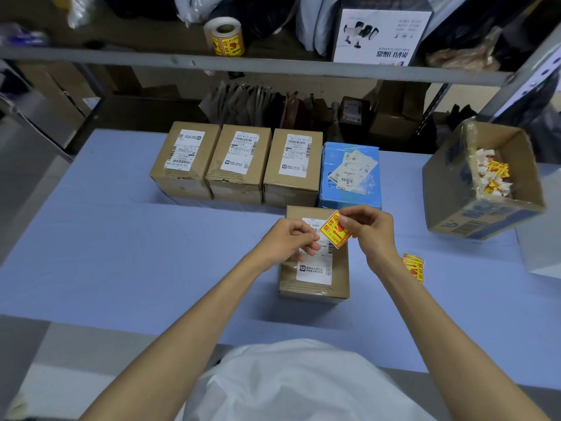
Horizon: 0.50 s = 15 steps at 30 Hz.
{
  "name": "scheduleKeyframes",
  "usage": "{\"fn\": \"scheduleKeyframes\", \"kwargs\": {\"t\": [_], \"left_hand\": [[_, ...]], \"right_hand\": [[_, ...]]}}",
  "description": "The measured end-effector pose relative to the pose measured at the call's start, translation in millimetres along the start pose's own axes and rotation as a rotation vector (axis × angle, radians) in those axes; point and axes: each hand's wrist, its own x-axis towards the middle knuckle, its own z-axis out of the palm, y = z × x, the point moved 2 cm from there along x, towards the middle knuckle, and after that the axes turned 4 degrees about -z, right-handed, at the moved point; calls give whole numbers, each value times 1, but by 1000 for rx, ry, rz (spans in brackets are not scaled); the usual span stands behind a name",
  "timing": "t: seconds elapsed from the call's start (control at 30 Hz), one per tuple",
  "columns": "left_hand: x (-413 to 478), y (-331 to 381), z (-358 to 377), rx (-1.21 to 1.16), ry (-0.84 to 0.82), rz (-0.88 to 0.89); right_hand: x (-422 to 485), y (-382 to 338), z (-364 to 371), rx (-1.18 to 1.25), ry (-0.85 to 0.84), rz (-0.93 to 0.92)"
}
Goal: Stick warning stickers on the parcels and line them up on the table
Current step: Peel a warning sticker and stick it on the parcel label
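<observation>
A brown cardboard parcel [315,275] with a white shipping label lies in front of me on the blue table [121,253]. Just above it my right hand [368,230] pinches a yellow and red warning sticker [334,230] by its upper edge. My left hand [290,238] pinches the sticker's lower left side, where a pale backing strip shows. Behind, three brown parcels [239,165] and a blue parcel [350,177] stand side by side in a row. None of the row's tops shows a warning sticker.
More warning stickers [413,266] lie on the table to the right. An open cardboard box [482,183] at the far right holds crumpled sticker backings. A sticker roll [224,36] stands on the metal shelf [273,66] behind the table.
</observation>
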Motion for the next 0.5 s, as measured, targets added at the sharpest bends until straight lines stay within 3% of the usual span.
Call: {"fn": "scheduleKeyframes", "kwargs": {"t": [0.5], "left_hand": [[6,5,4,75,112,73]], "right_hand": [[6,-3,0,-38,-52,11]]}}
